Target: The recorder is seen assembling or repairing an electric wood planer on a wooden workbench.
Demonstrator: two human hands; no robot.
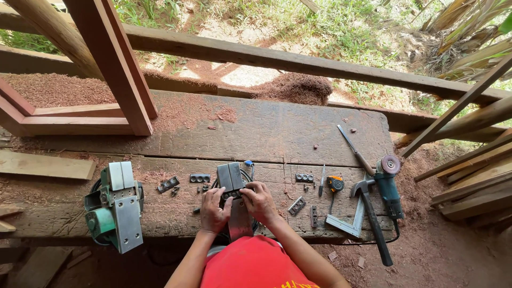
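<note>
An upturned grey electric planer lies on the wooden workbench in front of me. My left hand and my right hand both grip its middle, fingers pressed around the cutter area. Which small part the fingers hold is hidden. A black cord loops beneath the planer. Small metal blade clamps and screws lie just to the left of it.
A green planer lies upturned at the left. To the right are a clamp plate, a tape measure, a claw hammer, an angle grinder, a steel square and a screwdriver. Wooden frames and planks stand around.
</note>
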